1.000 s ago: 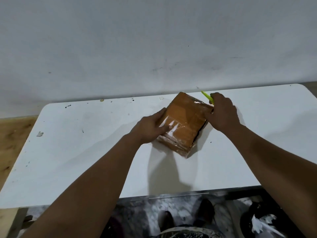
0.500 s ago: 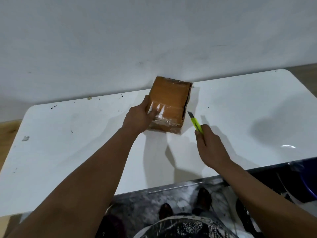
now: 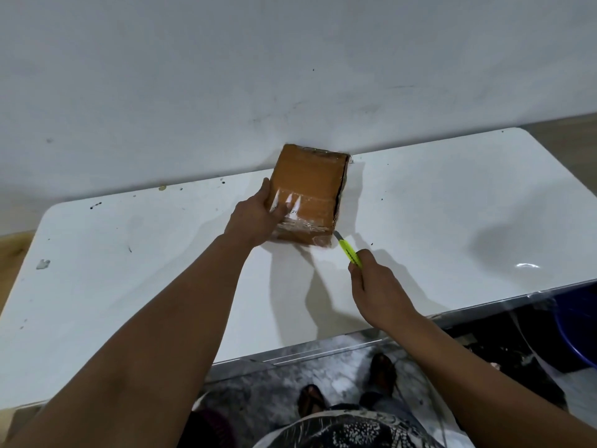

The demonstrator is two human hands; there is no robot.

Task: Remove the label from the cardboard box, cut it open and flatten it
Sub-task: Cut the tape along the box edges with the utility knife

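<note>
Cardboard box sits on the white table, toward the far edge, close to the grey wall. Brown top face up, clear shiny tape across its near end, a strip of print under the tape that I cannot read. Dark open seam runs down the box's right side.

My left hand rests on the box's near left corner: thumb up along the left edge, fingers laid fairly straight over the taped top, pressing it down rather than curling round it.

My right hand is closed round a yellow-green utility knife, handle pinched between thumb and fingers. Short grey blade is out, its tip at the box's near right corner; contact or just beside it, I cannot tell.

Table surface carries small dark specks and a pale scrap near the left end. Below the near edge: a mottled floor, my sandalled feet, a blue tub at far right.
</note>
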